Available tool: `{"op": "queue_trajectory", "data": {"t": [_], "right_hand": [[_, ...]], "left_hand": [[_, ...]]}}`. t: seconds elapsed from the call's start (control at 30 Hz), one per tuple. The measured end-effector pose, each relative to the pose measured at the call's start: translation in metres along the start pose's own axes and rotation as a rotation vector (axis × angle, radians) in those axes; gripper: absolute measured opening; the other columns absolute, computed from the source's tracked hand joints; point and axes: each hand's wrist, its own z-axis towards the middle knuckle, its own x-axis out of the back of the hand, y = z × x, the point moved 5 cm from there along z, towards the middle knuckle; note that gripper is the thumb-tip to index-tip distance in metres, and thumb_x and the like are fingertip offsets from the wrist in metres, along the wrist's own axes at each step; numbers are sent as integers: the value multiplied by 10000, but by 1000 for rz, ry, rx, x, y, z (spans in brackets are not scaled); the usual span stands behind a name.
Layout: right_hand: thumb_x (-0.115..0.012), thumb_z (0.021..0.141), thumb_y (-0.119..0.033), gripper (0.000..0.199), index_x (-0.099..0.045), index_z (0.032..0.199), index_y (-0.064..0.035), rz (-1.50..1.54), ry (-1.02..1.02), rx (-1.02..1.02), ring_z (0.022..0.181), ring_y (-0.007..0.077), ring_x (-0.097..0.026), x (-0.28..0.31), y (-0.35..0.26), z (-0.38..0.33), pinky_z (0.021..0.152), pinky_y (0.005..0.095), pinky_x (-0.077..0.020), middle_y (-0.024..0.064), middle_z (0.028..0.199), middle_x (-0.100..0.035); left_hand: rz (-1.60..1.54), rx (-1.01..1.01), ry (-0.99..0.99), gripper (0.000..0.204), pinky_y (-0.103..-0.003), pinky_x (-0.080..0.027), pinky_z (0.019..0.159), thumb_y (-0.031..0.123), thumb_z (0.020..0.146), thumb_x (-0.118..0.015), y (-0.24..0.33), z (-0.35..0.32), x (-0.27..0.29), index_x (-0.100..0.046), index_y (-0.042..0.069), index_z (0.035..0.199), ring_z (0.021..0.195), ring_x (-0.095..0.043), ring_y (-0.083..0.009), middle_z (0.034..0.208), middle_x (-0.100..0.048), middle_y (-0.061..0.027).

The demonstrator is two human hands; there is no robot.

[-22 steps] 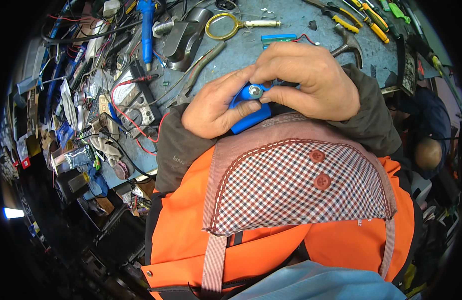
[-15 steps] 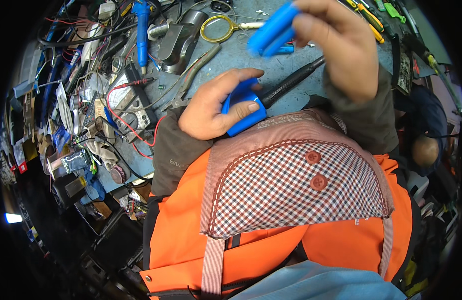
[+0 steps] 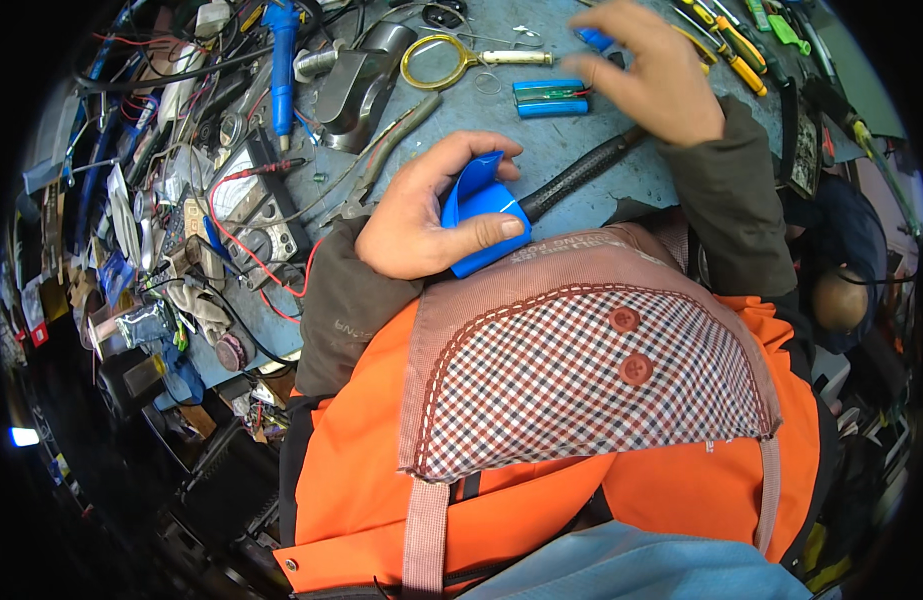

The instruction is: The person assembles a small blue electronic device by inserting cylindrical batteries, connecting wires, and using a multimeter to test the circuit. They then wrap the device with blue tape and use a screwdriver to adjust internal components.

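My left hand point(image 3: 433, 215) grips a blue plastic shell point(image 3: 483, 212) close to my chest, its hollow side facing up. My right hand point(image 3: 653, 70) is stretched out over the far side of the blue-grey workbench point(image 3: 571, 150), fingers spread, with a small blue piece point(image 3: 593, 39) at its fingertips. Just below and left of that hand lies a blue part with a green strip and thin wires point(image 3: 549, 97) on the bench. A black hammer handle point(image 3: 583, 172) runs between the two hands.
A brass magnifying glass point(image 3: 438, 62), a blue soldering tool point(image 3: 281, 62), pliers point(image 3: 381, 160) and red and black wires point(image 3: 236, 215) crowd the bench's left side. Yellow-handled screwdrivers point(image 3: 731, 60) lie at the far right. My orange vest and checked flap fill the lower view.
Both hands held one blue object together. My right hand then pulled a blue part away, lifted it and set it on the bench; my left hand kept the shell.
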Motion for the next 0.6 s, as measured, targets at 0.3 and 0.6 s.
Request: {"op": "queue_trajectory", "data": {"t": [0.3, 0.6], "right_hand": [[-827, 792, -85, 522, -655, 1277, 8, 272, -506, 18, 1146, 425, -617, -15, -25, -22, 996, 480, -492, 210, 1241, -665], [-866, 773, -36, 405, -712, 1146, 10, 694, -450, 174, 965, 336, -701, 11, -88, -50, 812, 402, -565, 179, 1105, -720]], "left_hand": [[556, -362, 25, 714, -479, -489, 1055, 312, 772, -909, 27, -15, 11, -611, 34, 1359, 1231, -613, -397, 1304, -637, -184], [747, -273, 298, 568, -471, -563, 883, 215, 838, -824, 15, -66, -6, -647, 63, 1356, 1028, -697, -369, 1161, -702, -145]]}}
